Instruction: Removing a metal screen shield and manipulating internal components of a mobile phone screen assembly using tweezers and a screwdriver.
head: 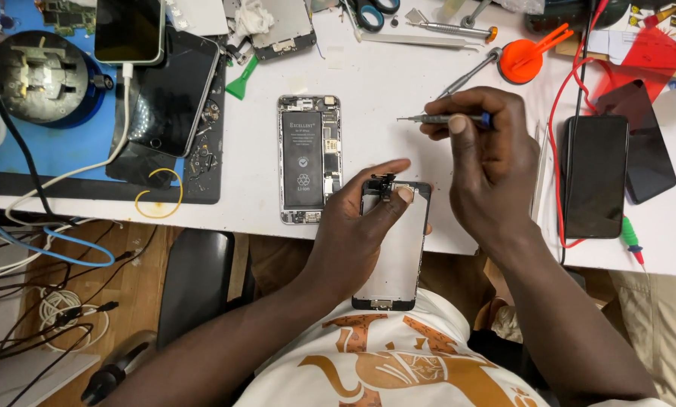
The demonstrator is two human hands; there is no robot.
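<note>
My left hand [357, 226] grips a detached phone screen panel [392, 256] by its upper end, thumb and forefinger pinching a small black part at the top edge. My right hand [485, 162] holds a thin screwdriver [436, 118] with a blue collar, its tip pointing left above the white table. An opened phone body [308, 158] with a black battery lies face up just left of my left hand.
Two dark phones [596, 175] lie at the right beside a red cable [555, 162]. An orange suction cup [522, 60], tweezers and scissors [370, 13] sit at the back. More phones [171, 94] rest on a blue mat [59, 147] at the left. The white table's front edge [232, 215] runs below.
</note>
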